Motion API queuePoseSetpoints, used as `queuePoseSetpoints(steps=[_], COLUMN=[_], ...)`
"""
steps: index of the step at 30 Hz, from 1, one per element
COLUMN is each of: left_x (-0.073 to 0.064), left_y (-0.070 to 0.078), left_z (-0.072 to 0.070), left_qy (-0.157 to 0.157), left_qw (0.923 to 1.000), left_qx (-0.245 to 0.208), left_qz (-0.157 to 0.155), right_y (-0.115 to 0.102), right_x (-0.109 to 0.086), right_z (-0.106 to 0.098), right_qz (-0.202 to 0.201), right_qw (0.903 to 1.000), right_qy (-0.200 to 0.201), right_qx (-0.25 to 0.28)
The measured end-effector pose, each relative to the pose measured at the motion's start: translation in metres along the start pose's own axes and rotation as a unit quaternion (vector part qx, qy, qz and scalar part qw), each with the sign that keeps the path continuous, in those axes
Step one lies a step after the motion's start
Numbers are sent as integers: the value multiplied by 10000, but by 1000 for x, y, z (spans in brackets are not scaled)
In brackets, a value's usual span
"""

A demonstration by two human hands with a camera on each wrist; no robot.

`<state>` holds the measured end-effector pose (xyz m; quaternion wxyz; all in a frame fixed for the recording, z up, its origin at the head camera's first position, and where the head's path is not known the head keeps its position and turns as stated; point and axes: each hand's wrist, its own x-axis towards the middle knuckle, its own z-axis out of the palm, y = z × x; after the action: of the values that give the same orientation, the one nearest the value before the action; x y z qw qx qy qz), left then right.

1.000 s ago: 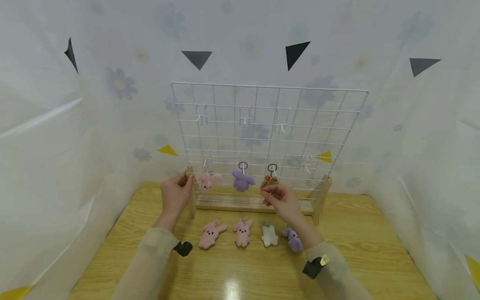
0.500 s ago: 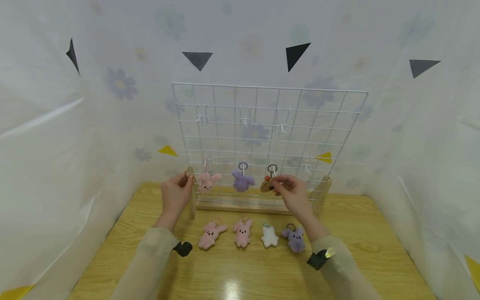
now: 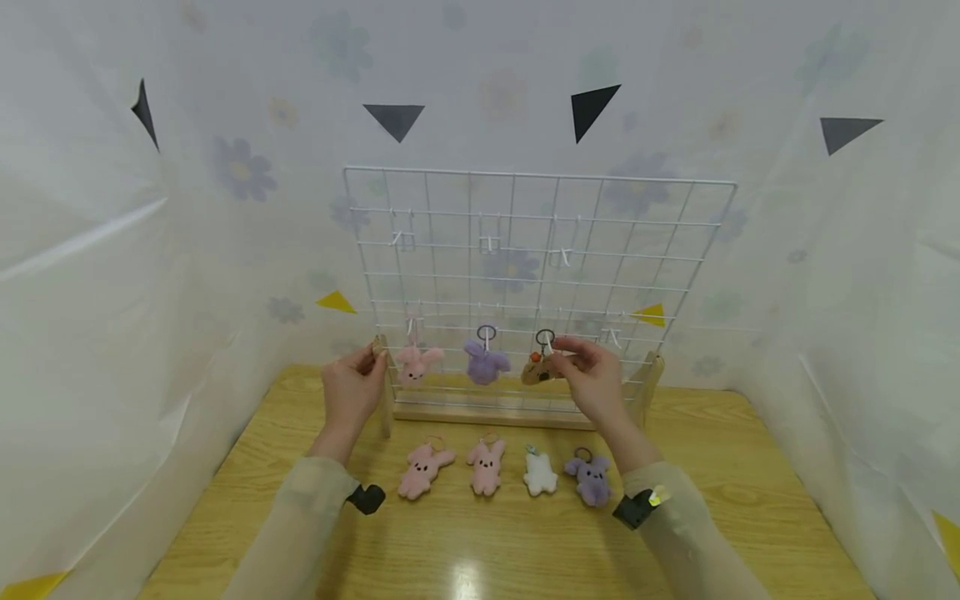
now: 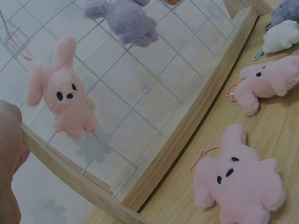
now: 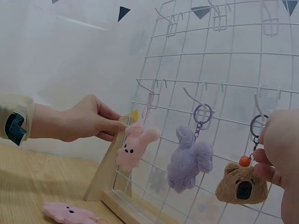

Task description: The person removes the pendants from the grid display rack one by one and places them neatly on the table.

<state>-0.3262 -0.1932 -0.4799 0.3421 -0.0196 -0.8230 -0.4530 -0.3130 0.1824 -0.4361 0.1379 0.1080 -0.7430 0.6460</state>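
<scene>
My left hand (image 3: 354, 387) pinches the top of the wooden side post (image 3: 385, 379) of the white wire grid rack (image 3: 517, 275). At the lower row of hooks, my right hand (image 3: 596, 383) is beside a brown plush keychain (image 5: 242, 185) with a dark snout and an orange ball. Its black ring (image 3: 545, 337) is on a white hook, partly covered by my fingers in the right wrist view. Those fingers lie right at the ring and chain, fairly straight. Left of it hang a purple bunny keychain (image 3: 486, 362) and a pink bunny keychain (image 4: 70, 91).
On the wooden table (image 3: 420, 554) lie two pink bunny keychains, one left (image 3: 422, 471) and one in the middle (image 3: 486, 467), a white plush keychain (image 3: 539, 472) and a purple plush keychain (image 3: 591, 479). Three bare hooks line the upper row; another hook (image 3: 612, 336) is lower right.
My right hand has moved right and up, from over the brown plush to beside its ring and hook. The plush's face now shows more. My left hand stays on the post.
</scene>
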Motion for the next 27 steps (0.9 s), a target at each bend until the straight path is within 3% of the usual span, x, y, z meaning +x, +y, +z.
queuePoseSetpoints(steps=[9, 16, 27], left_x=[0, 0, -2], left_y=[0, -1, 2], left_z=[1, 2, 0], left_qy=[24, 56, 1], left_qw=[10000, 9999, 9999], left_qx=[39, 73, 73], left_qz=[-8, 112, 77], right_y=[-5, -6, -12], right_x=[2, 7, 11], right_z=[6, 8, 10], right_qz=[113, -18, 347], right_qw=[9998, 9996, 9982], right_qy=[139, 236, 338], right_qx=[98, -177, -355])
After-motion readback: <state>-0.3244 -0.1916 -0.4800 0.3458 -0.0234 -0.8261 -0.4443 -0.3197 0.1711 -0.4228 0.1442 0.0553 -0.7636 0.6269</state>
